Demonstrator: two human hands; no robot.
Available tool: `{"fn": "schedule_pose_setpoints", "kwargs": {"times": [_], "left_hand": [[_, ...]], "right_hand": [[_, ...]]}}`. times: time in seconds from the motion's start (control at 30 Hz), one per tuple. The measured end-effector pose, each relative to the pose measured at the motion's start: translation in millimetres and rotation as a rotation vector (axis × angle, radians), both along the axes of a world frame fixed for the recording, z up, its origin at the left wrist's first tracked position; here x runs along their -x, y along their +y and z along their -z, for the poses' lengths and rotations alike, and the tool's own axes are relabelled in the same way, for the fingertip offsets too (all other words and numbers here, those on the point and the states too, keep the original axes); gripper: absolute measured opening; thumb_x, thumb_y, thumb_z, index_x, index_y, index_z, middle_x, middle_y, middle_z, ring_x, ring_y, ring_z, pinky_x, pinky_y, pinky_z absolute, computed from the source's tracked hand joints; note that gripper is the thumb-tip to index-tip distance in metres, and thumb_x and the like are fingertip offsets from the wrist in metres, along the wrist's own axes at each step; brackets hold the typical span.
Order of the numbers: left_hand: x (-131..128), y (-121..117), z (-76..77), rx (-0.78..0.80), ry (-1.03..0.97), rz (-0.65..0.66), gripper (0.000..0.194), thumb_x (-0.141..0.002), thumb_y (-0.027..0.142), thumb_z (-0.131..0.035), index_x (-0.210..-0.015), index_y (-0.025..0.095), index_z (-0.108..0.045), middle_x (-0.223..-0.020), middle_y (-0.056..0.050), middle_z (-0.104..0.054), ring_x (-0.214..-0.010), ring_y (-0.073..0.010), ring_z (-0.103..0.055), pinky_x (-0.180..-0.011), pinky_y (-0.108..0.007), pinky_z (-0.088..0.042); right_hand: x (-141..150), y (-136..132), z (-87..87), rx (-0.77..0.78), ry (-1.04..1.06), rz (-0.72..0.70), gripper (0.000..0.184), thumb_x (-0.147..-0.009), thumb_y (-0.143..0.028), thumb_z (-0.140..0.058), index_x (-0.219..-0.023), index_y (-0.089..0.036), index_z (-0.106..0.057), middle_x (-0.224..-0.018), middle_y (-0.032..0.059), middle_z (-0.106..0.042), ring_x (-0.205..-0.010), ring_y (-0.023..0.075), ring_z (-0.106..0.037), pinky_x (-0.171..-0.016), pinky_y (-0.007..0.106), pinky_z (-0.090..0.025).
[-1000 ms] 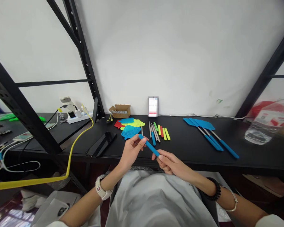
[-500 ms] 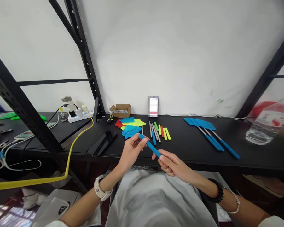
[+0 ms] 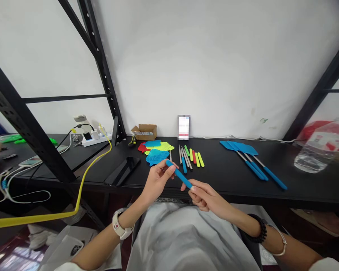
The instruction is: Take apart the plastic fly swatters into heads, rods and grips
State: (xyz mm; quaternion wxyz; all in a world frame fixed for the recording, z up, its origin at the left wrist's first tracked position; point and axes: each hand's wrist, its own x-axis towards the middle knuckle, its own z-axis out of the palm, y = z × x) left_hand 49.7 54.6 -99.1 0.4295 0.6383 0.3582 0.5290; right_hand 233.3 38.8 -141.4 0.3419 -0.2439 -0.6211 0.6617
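A blue handle tube (image 3: 180, 175) is held slantwise above the table's front edge. The fingers of my left hand (image 3: 159, 178) pinch its upper end, and my right hand (image 3: 205, 195) grips the lower end. Just beyond lie several metal rods (image 3: 186, 158), one with a blue handle (image 3: 184, 165) on it. Beside the rods are loose handles in green (image 3: 187, 151), red (image 3: 193, 156) and yellow (image 3: 199, 159). Mesh fly swatter heads in blue (image 3: 157, 157), yellow (image 3: 165, 146) and red (image 3: 142, 147) are heaped behind my left hand.
Three blue fly swatters (image 3: 251, 160) lie to the right, near a large plastic bottle (image 3: 317, 152). A black phone (image 3: 123, 171) is at the left, with a small cardboard box (image 3: 145, 131) behind it. A yellow cable (image 3: 84, 180) hangs across the left side, by a black metal post (image 3: 31, 124).
Both hands keep the same hold on the blue handle. The whole view has shifted very slightly; nothing on the table has visibly moved.
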Motion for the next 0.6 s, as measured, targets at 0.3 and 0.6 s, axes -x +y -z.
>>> {"fn": "schedule_pose_setpoints", "kwargs": {"times": [0.3, 0.6], "left_hand": [[3.8, 2.2, 3.0, -0.052, -0.018, 0.062, 0.020, -0.077, 0.034, -0.052, -0.077, 0.015, -0.057, -0.075, -0.001, -0.052, -0.073, -0.0099, -0.048, -0.067, -0.019, -0.038], [5.7, 2.1, 4.2, -0.067, -0.033, 0.114, 0.021, -0.077, 0.034, -0.051, -0.075, 0.015, -0.057, -0.076, -0.004, -0.052, -0.074, -0.0120, -0.048, -0.070, -0.023, -0.040]], "right_hand": [[0.5, -1.2, -4.4, 0.089, 0.031, -0.022, 0.027, -0.086, -0.040, -0.048, -0.096, -0.016, -0.055, -0.057, -0.0068, -0.023, -0.043, 0.0050, -0.011, -0.035, 0.017, -0.008], [-3.5, 2.8, -5.5, 0.268, 0.082, -0.154, 0.023, -0.086, -0.035, -0.048, -0.095, -0.015, -0.055, -0.054, -0.0082, -0.015, -0.043, 0.0053, -0.005, -0.035, 0.016, -0.007]]}}
